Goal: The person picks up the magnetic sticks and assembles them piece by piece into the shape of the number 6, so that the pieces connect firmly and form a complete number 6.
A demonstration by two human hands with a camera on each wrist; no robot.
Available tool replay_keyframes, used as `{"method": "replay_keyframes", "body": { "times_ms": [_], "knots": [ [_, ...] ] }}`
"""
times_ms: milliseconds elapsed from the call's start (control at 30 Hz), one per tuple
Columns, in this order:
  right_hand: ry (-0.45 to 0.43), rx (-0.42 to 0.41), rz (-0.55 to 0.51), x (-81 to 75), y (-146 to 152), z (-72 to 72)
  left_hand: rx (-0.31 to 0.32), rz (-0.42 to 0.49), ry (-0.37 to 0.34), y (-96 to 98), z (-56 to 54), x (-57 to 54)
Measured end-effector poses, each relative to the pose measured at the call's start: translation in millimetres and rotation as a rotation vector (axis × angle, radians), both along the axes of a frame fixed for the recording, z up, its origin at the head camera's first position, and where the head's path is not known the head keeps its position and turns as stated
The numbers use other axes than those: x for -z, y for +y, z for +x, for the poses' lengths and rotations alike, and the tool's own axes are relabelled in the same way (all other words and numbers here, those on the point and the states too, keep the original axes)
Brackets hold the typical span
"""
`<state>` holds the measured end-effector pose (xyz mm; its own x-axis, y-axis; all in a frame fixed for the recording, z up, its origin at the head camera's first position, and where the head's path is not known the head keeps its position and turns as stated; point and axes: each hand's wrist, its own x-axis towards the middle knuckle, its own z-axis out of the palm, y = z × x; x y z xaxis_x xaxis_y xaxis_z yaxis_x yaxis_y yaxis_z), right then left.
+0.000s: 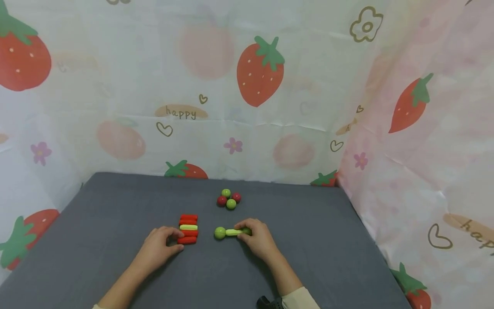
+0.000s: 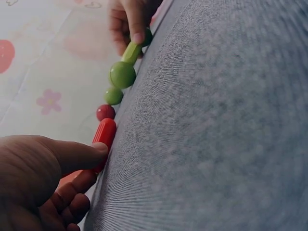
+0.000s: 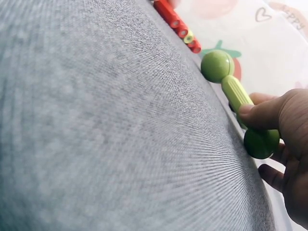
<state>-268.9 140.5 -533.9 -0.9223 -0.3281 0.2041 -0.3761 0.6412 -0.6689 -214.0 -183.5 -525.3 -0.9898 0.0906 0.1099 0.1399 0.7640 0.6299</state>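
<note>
My left hand [image 1: 159, 248] is at the left ends of a row of short ribbed rods, with its thumb on the nearest red rod [image 2: 107, 130] and its fingers bent beside it. The row also holds other red rods [image 1: 188, 217] and one yellow-green rod [image 1: 188, 228], stacked side by side. To the right, my right hand [image 1: 259, 239] pinches a green toy dumbbell [image 3: 236, 94] near its right end, thumb on the yellow-green bar. One green ball [image 3: 216, 66] shows whole at its left end; fingers partly cover the other ball [image 3: 261, 143].
Behind the dumbbell sits a cluster of small balls, red [image 1: 221, 201] and green [image 1: 231, 204]. Everything lies on a grey cloth-covered table [image 1: 308, 240]. A strawberry-print curtain [image 1: 216, 141] hangs at its back and sides. A dark band [image 1: 269, 302] circles my right wrist.
</note>
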Motion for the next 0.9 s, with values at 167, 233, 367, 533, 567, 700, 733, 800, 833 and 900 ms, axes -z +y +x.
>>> {"method": "replay_keyframes", "body": {
  "times_ms": [167,233,367,533,567,700,733,800,833,900],
  "knots": [
    [0.001,0.002,-0.004,0.2,-0.3,0.8,-0.014,0.003,-0.030,0.8,0.8,-0.6],
    [0.003,0.000,0.000,-0.2,-0.3,0.6,-0.018,0.003,-0.036,1.2,0.7,-0.8],
    [0.001,0.000,0.006,-0.2,-0.4,0.2,-0.019,0.001,-0.050,2.7,0.9,-0.7],
    [-0.009,0.014,0.010,-0.3,-1.0,0.0,0.002,0.002,-0.064,6.1,0.8,-0.5],
    [-0.010,0.015,0.010,-0.6,-1.1,0.1,0.006,0.002,-0.064,7.1,0.8,-1.0],
    [-0.017,0.023,0.009,-2.7,-1.6,1.3,0.007,0.005,-0.069,11.5,1.5,-2.8],
    [-0.016,0.023,0.009,-2.9,-1.6,1.6,0.004,0.010,-0.070,13.0,2.0,-3.2],
    [-0.017,0.021,0.005,-3.2,-1.7,2.2,-0.003,0.021,-0.069,16.4,3.4,-4.3],
    [-0.016,0.019,0.003,-3.2,-1.7,2.4,-0.008,0.028,-0.066,18.6,4.2,-4.6],
    [-0.016,0.014,-0.005,-2.6,-1.7,2.7,-0.017,0.047,-0.061,23.8,5.3,-4.3]
  ]
}}
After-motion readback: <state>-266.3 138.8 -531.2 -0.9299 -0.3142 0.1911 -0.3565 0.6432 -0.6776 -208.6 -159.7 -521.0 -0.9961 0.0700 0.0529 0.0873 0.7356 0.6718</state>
